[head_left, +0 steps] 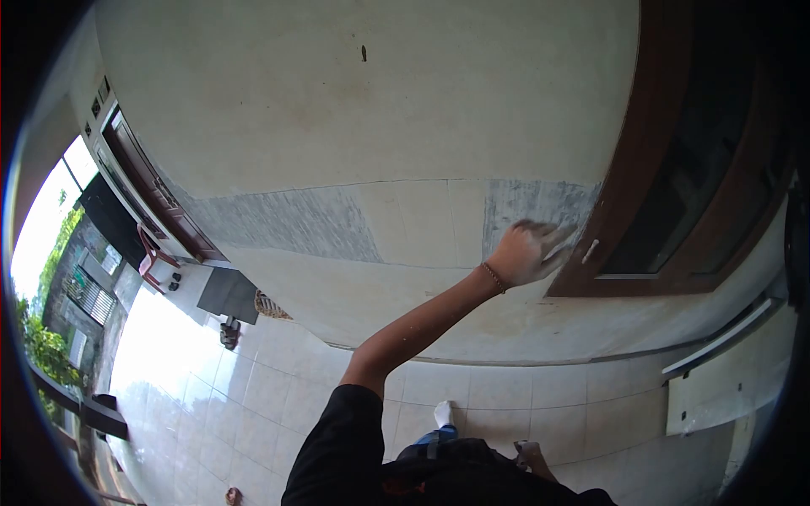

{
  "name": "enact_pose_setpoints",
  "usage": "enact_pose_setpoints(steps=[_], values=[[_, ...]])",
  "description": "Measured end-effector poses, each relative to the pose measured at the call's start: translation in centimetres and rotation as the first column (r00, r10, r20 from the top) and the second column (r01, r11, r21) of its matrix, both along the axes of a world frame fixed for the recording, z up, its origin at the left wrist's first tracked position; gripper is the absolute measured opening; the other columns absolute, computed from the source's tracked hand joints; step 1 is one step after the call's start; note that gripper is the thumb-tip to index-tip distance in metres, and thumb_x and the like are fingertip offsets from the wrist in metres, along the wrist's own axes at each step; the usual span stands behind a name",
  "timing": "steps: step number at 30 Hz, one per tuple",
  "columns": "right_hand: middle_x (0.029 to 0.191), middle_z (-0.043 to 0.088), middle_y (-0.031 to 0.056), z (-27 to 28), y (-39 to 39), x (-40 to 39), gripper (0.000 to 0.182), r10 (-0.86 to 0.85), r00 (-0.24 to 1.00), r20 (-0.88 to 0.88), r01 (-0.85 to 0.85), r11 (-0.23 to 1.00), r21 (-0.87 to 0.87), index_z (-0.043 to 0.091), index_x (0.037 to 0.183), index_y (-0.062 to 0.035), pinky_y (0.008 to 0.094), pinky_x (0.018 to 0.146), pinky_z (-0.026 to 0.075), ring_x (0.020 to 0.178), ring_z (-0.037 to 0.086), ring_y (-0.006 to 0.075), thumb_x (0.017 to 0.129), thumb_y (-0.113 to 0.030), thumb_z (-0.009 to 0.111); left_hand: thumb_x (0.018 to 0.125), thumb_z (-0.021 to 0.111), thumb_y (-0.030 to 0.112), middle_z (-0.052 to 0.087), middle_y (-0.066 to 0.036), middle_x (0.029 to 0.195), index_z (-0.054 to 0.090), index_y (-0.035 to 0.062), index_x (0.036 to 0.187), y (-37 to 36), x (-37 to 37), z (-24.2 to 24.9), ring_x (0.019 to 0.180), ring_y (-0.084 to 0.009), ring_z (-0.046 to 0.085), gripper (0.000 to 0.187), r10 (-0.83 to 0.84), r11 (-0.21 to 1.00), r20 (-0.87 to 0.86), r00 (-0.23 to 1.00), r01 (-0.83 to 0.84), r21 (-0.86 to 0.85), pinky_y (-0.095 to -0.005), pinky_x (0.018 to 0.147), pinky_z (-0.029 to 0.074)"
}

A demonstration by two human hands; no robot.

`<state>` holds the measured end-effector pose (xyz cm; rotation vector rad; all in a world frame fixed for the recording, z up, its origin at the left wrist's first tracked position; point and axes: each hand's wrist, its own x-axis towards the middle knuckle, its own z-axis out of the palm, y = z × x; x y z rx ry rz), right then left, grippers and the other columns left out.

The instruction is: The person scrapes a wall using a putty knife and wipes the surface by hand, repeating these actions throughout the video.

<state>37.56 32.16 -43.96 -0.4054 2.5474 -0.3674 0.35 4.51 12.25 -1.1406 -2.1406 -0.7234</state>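
My left hand [525,252] reaches across to the right, over a grey, streaky scraped patch [527,202] on the cream wall [472,93]. Its fingers are stretched out, slightly blurred and dusted pale, close to the brown window frame [578,261]. A thin bracelet [493,277] circles the wrist. My right hand [530,457] hangs low beside my body, small and partly hidden by my dark clothing; I cannot tell what its fingers hold. Farther left along the wall runs a longer grey scraped strip [287,221], with smooth cream panels [426,221] between the two grey areas.
Glossy pale tiles [287,405] cover the floor. A white board-like piece [726,388] stands at the lower right. A brown door [156,181], a red chair [150,257] and a grey mat [228,293] are at the left. A dark railing [80,401] borders the outdoor side.
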Motion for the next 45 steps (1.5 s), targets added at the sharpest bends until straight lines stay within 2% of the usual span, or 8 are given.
enact_pose_setpoints(steps=[7, 14, 17, 19, 21, 25, 29, 45], values=[[0.087, 0.070, 0.0140, -9.8, 2.4, 5.9, 0.027, -0.593, 0.780, 0.197, 0.617, 0.782, -0.090, 0.066, 0.100, -0.0113, 0.0425, 0.073, 0.055, 0.082, 0.069, 0.0303, 0.079, -0.027, 0.068, 0.090, 0.059, 0.044, 0.020, -0.007, 0.160, 0.035, 0.0299, 0.150, 2.5, -6.1, -3.7, 0.146, -0.0376, 0.018, 0.066, 0.400, 0.902, -0.396, 0.827, -0.432, 0.008, -0.0647, 0.113, 0.014], [0.092, 0.069, 0.0135, -5.0, 3.2, 4.6, 0.025, -0.140, 0.988, -0.058, 0.146, 0.981, 0.125, 0.065, 0.102, -0.0095, 0.0402, 0.071, 0.055, 0.082, 0.070, 0.0279, 0.081, -0.023, 0.058, 0.086, 0.058, 0.055, 0.028, 0.002, 0.157, 0.036, 0.0297, 0.149, 1.2, -5.4, -19.7, 0.145, -0.0195, 0.021, 0.071, 0.269, 0.867, -0.269, 0.925, -0.354, -0.350, -0.0534, 0.117, 0.013], [0.083, 0.069, 0.0180, 1.5, 0.5, 0.6, 0.026, -0.713, -0.055, 0.699, 0.991, -0.127, -0.051, 0.063, 0.096, -0.0021, 0.0421, 0.056, 0.054, 0.065, 0.069, 0.0309, 0.083, -0.023, 0.058, 0.092, 0.048, 0.058, 0.023, -0.007, 0.159, 0.032, 0.0257, 0.151, 0.2, -1.3, -21.6, 0.142, -0.0249, 0.030, 0.069, 0.320, 0.774, -0.015, 0.947, -0.270, -0.573, -0.0519, 0.116, 0.019], [0.072, 0.066, 0.0212, -0.8, 0.8, -0.6, 0.031, -0.693, 0.075, 0.717, 0.969, -0.119, -0.217, 0.058, 0.085, 0.0039, 0.0459, 0.043, 0.051, 0.052, 0.065, 0.0327, 0.088, -0.027, 0.055, 0.096, 0.036, 0.063, 0.031, -0.017, 0.155, 0.026, 0.0186, 0.153, -0.9, -1.2, -19.6, 0.132, -0.0315, 0.046, 0.072, 0.171, 0.668, 0.861, 0.478, 0.587, -0.458, -0.0490, 0.111, 0.032], [0.067, 0.059, 0.0179, 1.6, -0.8, -3.0, 0.026, -0.749, 0.079, 0.658, 0.928, -0.186, -0.323, 0.056, 0.086, 0.0022, 0.0468, 0.043, 0.052, 0.051, 0.063, 0.0321, 0.088, -0.024, 0.051, 0.096, 0.033, 0.065, 0.055, -0.021, 0.134, 0.031, 0.0109, 0.150, -2.2, 1.9, -22.2, 0.118, -0.0294, 0.059, 0.077, 0.072, 0.922, 0.873, -0.483, 0.367, 0.127, -0.0422, 0.098, 0.047], [0.062, 0.049, 0.0106, 5.2, -3.3, -8.8, 0.021, -0.755, 0.039, 0.654, 0.808, -0.362, -0.465, 0.050, 0.085, -0.0029, 0.0427, 0.040, 0.051, 0.046, 0.057, 0.0279, 0.087, -0.024, 0.050, 0.097, 0.043, 0.058, 0.067, -0.014, 0.095, 0.053, -0.0007, 0.129, -4.6, 7.8, -34.0, 0.080, -0.0216, 0.067, 0.067, -0.247, 0.953, 0.969, 0.011, 0.183, 0.241, -0.0356, 0.064, 0.055], [0.068, 0.050, 0.0065, 14.4, -7.6, -16.7, 0.017, -0.731, 0.201, 0.652, 0.751, -0.312, -0.582, 0.053, 0.086, -0.0088, 0.0394, 0.044, 0.051, 0.048, 0.054, 0.0242, 0.091, -0.025, 0.055, 0.098, 0.047, 0.050, 0.061, -0.007, 0.082, 0.059, 0.0003, 0.106, -6.4, 10.9, -33.6, 0.070, -0.0137, 0.062, 0.052, -0.254, 0.962, 0.944, -0.210, -0.159, 0.223, -0.0266, 0.061, 0.049], [0.073, 0.054, -0.0025, 32.1, -23.6, -30.3, 0.019, -0.753, 0.633, 0.179, 0.338, 0.061, -0.939, 0.056, 0.088, -0.0030, 0.0248, 0.061, 0.042, 0.068, 0.047, 0.0058, 0.097, -0.019, 0.059, 0.100, 0.053, 0.022, 0.049, -0.009, 0.064, 0.048, -0.0007, 0.083, -6.6, 6.9, -25.3, 0.063, -0.0094, 0.042, 0.029, -0.290, 0.708, 0.799, 0.527, -0.443, 0.550, -0.0321, 0.055, 0.039]])
